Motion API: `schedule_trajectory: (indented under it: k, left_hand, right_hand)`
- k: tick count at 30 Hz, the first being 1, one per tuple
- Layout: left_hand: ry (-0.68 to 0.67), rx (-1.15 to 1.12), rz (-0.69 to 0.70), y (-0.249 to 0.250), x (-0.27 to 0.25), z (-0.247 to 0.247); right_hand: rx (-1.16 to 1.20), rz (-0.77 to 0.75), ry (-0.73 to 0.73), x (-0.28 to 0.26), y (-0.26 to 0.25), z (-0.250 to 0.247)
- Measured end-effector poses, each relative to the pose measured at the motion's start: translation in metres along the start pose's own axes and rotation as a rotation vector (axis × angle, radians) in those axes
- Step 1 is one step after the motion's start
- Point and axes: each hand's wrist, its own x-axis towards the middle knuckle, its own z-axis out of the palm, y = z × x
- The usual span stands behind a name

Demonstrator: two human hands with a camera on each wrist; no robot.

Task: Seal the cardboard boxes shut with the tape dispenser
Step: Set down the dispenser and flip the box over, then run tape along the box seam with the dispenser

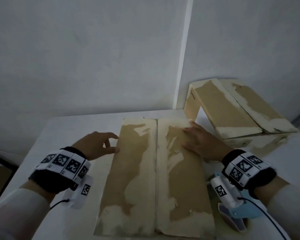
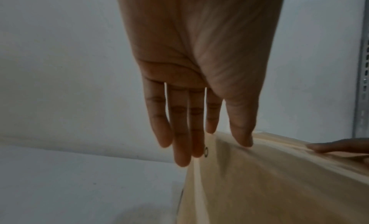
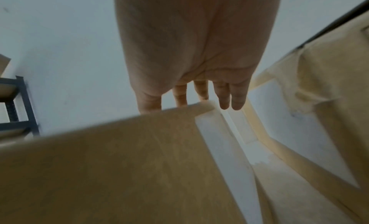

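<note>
A long brown cardboard box [image 1: 139,170] lies before me on the white table, both top flaps folded down and meeting at a centre seam [image 1: 156,170]. My left hand [image 1: 100,144] is at the box's left edge with straight fingers; its thumb [image 2: 242,132] touches the flap's top edge and the fingers [image 2: 180,140] hang beside the box wall [image 2: 259,188]. My right hand [image 1: 201,141] lies flat on the right flap near the far corner, fingers [image 3: 225,97] reaching past the flap's end [image 3: 119,164]. A light-blue tape dispenser [image 1: 239,212] lies on the table under my right wrist.
A second cardboard box [image 1: 235,111] with its flaps raised stands at the table's [image 1: 68,132] back right, close to the wall corner. A dark metal shelf [image 3: 20,110] stands off to the left. Cables run from both wrist cameras.
</note>
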Motion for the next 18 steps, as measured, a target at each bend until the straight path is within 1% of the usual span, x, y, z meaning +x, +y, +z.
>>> schedule_trajectory:
  k: [4, 7, 9, 11, 14, 15, 18]
  left_hand:
    - [0.000, -0.084, -0.020, -0.003, 0.008, 0.009]
    - [0.027, -0.174, -0.005, 0.002, 0.012, 0.010]
    - [0.035, -0.142, 0.007, 0.008, 0.018, 0.009]
    - [0.040, -0.106, 0.006, 0.014, 0.025, 0.008]
    - [0.025, -0.044, -0.013, 0.024, 0.033, 0.008]
    - [0.026, -0.017, -0.016, 0.025, 0.034, 0.008]
    - [0.040, 0.064, -0.028, 0.031, 0.035, 0.008]
  right_hand:
    - [-0.058, 0.058, 0.114, -0.036, 0.023, -0.010]
    - [-0.046, -0.001, 0.203, -0.071, 0.050, -0.014]
    - [-0.055, 0.002, 0.246, -0.091, 0.069, -0.013]
    - [-0.091, 0.033, 0.202, -0.106, 0.087, -0.009]
    - [-0.127, 0.177, 0.016, -0.123, 0.105, -0.001]
    - [-0.152, 0.201, -0.026, -0.126, 0.111, 0.003]
    - [-0.227, 0.255, -0.048, -0.128, 0.122, 0.009]
